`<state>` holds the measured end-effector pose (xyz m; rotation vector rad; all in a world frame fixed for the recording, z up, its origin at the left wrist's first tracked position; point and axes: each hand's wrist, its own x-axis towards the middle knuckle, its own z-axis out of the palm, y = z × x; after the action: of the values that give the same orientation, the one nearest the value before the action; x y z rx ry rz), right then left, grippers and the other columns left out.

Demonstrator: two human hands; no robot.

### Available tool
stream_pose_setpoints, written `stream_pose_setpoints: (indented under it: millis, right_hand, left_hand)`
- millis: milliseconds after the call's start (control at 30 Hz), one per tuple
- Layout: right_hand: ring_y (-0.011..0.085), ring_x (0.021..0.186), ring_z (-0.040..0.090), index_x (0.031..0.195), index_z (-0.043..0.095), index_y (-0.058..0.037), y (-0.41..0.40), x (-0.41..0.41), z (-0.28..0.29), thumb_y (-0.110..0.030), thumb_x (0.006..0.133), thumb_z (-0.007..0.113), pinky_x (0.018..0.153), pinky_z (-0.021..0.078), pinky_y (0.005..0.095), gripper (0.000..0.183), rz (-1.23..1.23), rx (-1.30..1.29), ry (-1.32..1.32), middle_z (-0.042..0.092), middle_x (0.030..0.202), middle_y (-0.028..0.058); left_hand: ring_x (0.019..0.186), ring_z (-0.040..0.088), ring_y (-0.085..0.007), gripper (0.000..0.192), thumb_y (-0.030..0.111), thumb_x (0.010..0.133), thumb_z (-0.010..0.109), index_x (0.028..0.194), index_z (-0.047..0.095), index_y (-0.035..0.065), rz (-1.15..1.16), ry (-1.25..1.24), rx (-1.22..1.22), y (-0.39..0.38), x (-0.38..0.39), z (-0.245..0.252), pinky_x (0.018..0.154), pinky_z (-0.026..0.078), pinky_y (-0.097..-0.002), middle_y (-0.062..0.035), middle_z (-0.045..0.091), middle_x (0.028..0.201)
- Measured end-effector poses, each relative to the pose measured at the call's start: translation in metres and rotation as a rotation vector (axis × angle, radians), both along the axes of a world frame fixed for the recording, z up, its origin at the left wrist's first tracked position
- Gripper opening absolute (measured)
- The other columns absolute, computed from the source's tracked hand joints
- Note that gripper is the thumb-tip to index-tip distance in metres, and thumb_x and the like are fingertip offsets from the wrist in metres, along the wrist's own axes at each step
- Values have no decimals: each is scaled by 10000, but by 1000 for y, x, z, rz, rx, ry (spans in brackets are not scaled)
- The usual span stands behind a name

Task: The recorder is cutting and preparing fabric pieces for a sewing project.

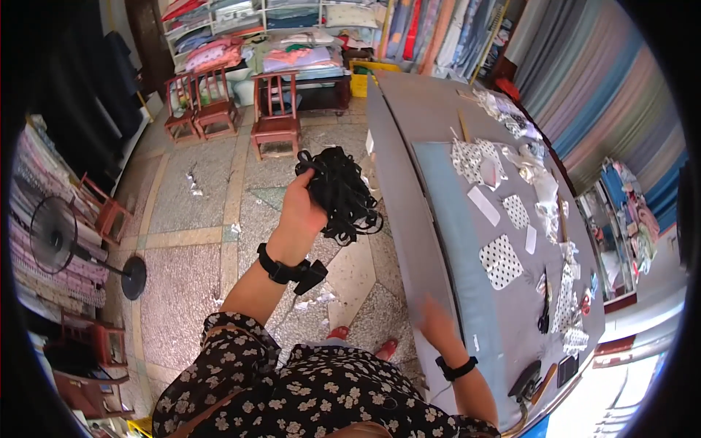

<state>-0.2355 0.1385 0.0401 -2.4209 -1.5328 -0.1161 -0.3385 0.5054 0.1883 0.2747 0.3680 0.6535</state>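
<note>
My left hand grips a loose tangled bundle of black elastic bands or tape, held up over the floor. Blurred by motion, my right hand is at the near side of the grey-covered table; whether it touches the edge is unclear, and its fingers are not distinct. On the tabletop lie polka-dot cloth pieces and white strips. Black-handled scissors rest farther right. An iron sits at the table's near end beside a wooden strip and a dark phone-like object.
Wooden chairs stand ahead on the stone-patterned floor, with a yellow crate by the table's far end. To the left is a standing fan. Folded fabric fills the shelves; long cloths hang at right. Scraps lie on the floor.
</note>
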Motion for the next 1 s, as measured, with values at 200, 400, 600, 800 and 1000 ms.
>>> stream_pose_setpoints:
  millis: [200, 400, 600, 800, 1000]
  right_hand:
    - [259, 759, 615, 911, 661, -40, 106, -20, 140, -96, 695, 769, 655, 472, 332, 247, -45, 723, 299, 622, 904, 121]
    - [147, 729, 579, 848, 627, 1, 119, -17, 148, 22, 737, 718, 668, 454, 248, 145, -63, 894, 770, 588, 833, 49]
    - [109, 718, 528, 848, 586, -23, 84, -7, 144, -95, 913, 570, 672, 435, 241, 97, -139, 976, 1214, 577, 800, 15]
    - [120, 723, 489, 900, 528, -70, 99, -27, 189, -171, 969, 503, 700, 447, 279, 125, -55, 1324, 1368, 542, 783, 15]
    - [90, 597, 414, 876, 463, -82, 56, -14, 179, -136, 963, 500, 583, 425, 253, 110, 91, 1066, 1470, 422, 665, -10]
  left_hand:
    - [1130, 546, -315, 389, 207, 959, 351, 1229, 502, -28, -203, -13, 17, -45, 11, 22, 1026, 390, -443, -167, 581, 1214]
    - [1129, 551, -307, 389, 216, 956, 344, 1217, 513, -19, -341, 9, -21, -70, 22, 21, 1017, 404, -442, -171, 570, 1224]
    - [1145, 534, -321, 393, 190, 951, 346, 1244, 488, -30, -240, 80, 7, -57, 18, 3, 1016, 404, -445, -176, 558, 1234]
    - [1088, 568, -293, 343, 141, 946, 389, 1234, 498, -11, -294, -72, 70, -60, 16, -11, 980, 445, -421, -157, 588, 1170]
    - [1047, 581, -236, 425, -120, 793, 436, 1179, 551, 14, -113, 121, 506, -55, 31, -24, 913, 479, -359, -121, 603, 1104]
